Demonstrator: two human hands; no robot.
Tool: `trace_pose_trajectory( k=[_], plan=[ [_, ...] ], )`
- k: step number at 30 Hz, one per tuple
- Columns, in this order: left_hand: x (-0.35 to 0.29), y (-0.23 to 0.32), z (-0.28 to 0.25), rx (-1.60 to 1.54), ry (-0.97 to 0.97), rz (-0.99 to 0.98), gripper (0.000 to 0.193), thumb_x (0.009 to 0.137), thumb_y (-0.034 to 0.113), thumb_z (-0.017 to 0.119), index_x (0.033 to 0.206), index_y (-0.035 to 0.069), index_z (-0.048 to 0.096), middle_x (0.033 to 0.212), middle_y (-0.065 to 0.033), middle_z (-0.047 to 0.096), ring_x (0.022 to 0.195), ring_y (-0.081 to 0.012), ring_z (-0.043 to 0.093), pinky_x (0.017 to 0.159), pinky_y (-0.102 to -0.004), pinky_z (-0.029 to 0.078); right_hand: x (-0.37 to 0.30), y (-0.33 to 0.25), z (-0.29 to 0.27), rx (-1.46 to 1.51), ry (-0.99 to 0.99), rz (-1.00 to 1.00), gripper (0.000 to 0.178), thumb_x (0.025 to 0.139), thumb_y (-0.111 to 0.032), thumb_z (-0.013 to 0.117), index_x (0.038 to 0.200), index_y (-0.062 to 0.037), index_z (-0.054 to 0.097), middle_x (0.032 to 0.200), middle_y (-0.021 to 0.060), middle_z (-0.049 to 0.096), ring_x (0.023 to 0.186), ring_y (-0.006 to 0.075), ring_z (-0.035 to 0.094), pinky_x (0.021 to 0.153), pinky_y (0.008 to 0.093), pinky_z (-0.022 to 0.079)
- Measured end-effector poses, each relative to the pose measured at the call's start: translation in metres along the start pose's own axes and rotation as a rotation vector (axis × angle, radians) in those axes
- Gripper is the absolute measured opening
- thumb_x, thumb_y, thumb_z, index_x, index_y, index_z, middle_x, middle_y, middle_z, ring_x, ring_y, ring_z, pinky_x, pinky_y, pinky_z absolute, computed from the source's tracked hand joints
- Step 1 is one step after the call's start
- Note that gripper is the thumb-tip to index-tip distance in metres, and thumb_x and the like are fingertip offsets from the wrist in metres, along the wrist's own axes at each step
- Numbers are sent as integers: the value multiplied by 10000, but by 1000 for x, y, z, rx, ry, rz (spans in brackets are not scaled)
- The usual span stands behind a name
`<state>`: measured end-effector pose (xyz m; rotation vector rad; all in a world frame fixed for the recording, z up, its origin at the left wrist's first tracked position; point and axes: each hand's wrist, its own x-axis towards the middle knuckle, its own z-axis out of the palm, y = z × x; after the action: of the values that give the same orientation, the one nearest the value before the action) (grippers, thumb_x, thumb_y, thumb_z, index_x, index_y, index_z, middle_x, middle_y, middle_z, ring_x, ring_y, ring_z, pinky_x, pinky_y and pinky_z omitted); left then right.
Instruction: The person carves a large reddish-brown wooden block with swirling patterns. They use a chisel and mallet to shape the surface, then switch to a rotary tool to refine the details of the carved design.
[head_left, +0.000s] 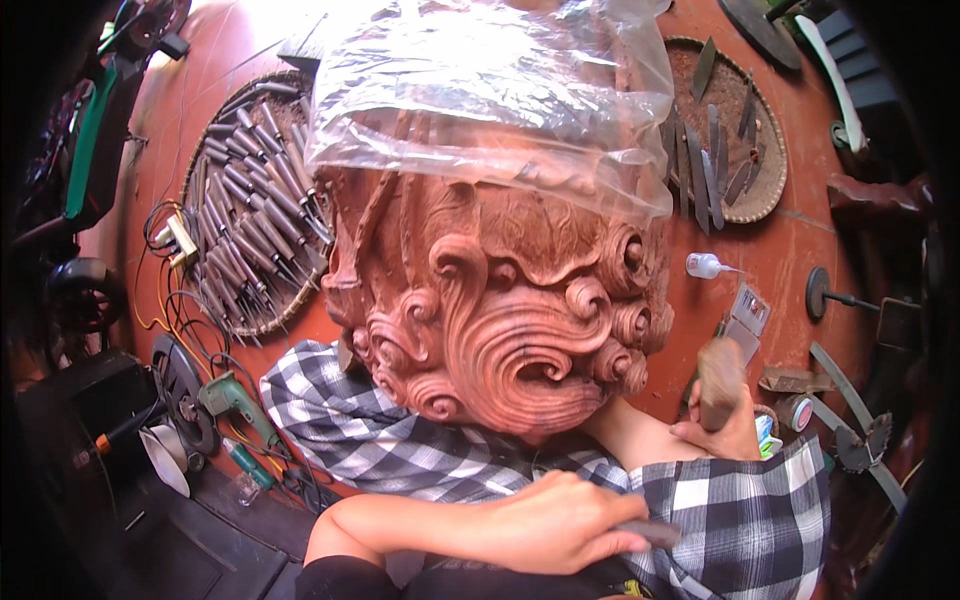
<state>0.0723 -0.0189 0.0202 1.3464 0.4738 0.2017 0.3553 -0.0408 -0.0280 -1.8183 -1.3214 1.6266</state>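
A carved reddish-brown wooden piece with swirling cloud-like scrolls stands in front of me, its far part under clear plastic sheeting. My left hand reaches across my lap, fingers closed round a short dark stick-shaped tool; its exact kind does not show. To the right of the carving, my right hand grips a thick brown wooden piece, perhaps a mallet. A black-and-white checked cloth lies over my lap and partly hides my right arm.
At left, a round woven tray holds many wood-handled chisels; another tray at right holds flat blades. A small white bottle lies on the red floor. A green power tool and tangled cords sit at left.
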Motion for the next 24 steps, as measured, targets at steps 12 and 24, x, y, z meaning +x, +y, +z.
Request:
trace_pose_trajectory(
  k=[12,24],
  plan=[
    [24,-18,-1,-31,30,-15,290,995,277,599,1047,3,520,808,-207,646,723,-440,645,619,-515,498,26,42,-6,117,125,-315,448,737,-123,896,1037,-64,568,1107,106,634,1242,306,568,1122,475,395],
    [-8,-8,-2,-788,139,908,446,949,453,689,913,8,683,652,-99,601,422,-130,493,356,-300,276,35,68,27,363,228,-143,398,780,-178,883,1000,-43,579,933,26,566,873,137,561,836,321,479]
  ],
)
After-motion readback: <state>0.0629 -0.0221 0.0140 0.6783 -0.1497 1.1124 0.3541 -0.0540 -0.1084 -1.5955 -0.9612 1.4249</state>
